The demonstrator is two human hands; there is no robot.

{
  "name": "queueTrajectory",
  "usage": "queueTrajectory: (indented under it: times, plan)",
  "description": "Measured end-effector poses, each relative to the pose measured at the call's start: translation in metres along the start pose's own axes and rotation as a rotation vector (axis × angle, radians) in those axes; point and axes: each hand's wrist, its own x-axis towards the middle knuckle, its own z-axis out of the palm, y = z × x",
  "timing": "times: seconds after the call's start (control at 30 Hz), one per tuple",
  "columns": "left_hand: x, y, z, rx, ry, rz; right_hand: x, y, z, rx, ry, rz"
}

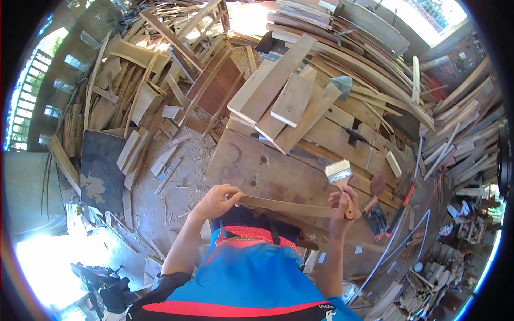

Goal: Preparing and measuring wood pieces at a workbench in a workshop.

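Note:
My right hand (pixel 343 206) is closed around the wooden handle of a flat paintbrush (pixel 339 172), its pale bristles pointing up and away from me. My left hand (pixel 217 201) has its fingers curled at the left end of a narrow wooden strip (pixel 286 205), which runs along the workbench's near edge toward my right hand. Whether the right fingers also touch the strip, I cannot tell. Beyond it spreads the worn wooden workbench (pixel 243 166). Several planed boards (pixel 293 99) lie overlapping on its far part.
A dark power tool (pixel 356 136) lies on the bench's right side, with a grey-green cloth (pixel 341 85) near the boards. Scrap wood (pixel 123 80) is heaped at the far left; stacked planks (pixel 369 64) stand behind. Wood shavings litter the floor (pixel 184 160).

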Motion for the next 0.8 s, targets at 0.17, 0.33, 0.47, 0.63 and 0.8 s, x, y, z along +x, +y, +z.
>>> queueTrajectory:
  times: [0.17, 0.33, 0.47, 0.63, 0.8]
  plan:
    - [0.048, -0.027, -0.014, 0.459, 0.298, 0.189, 0.099, 0.038, 0.034, 0.048, -0.083, 0.057]
    - [0.124, -0.04, -0.072, 0.482, 0.529, 0.253, 0.165, 0.083, 0.059, -0.075, 0.091, 0.005]
    - [0.25, -0.058, -0.157, 0.262, 0.668, 0.305, 0.183, 0.123, 0.08, -0.178, 0.176, -0.11]
    - [0.445, -0.062, -0.267, 0.354, 0.766, 0.193, 0.18, 0.126, 0.102, -0.367, 0.258, -0.164]
    - [0.633, -0.025, -0.317, 0.527, 0.495, 0.016, 0.187, 0.137, 0.088, -0.297, 0.355, -0.159]
